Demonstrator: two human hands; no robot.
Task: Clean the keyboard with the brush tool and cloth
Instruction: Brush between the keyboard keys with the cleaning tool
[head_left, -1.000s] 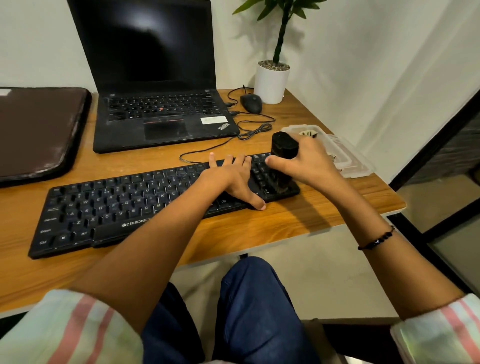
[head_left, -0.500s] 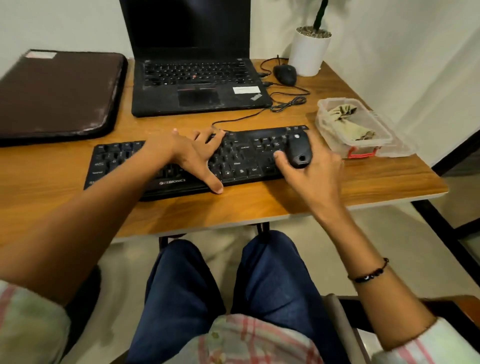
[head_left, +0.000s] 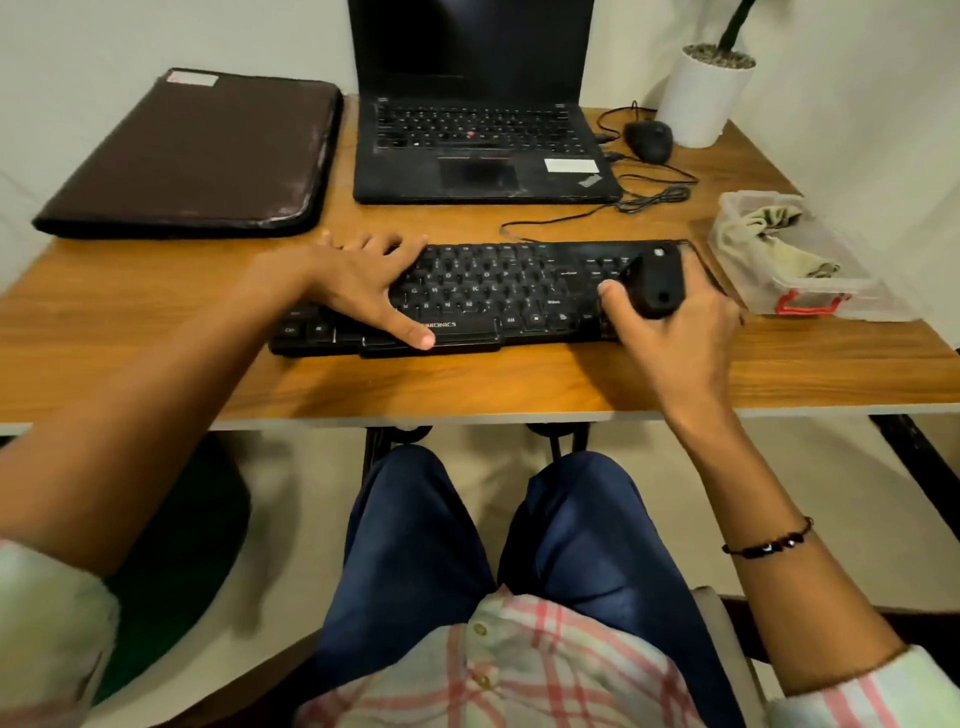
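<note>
So one keyboard (head_left: 467, 296), one brush tool (head_left: 658, 283); right hand (head_left: 670, 332) fingers still curled round it; left hand (head_left: 358, 283) fingers spread, now further left on keys.

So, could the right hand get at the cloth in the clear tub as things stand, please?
Probably not yet: the right hand is gripping the brush tool, so its grip is occupied. Otherwise the way looks free; the cloth lies in the open tub just beside it.
</note>
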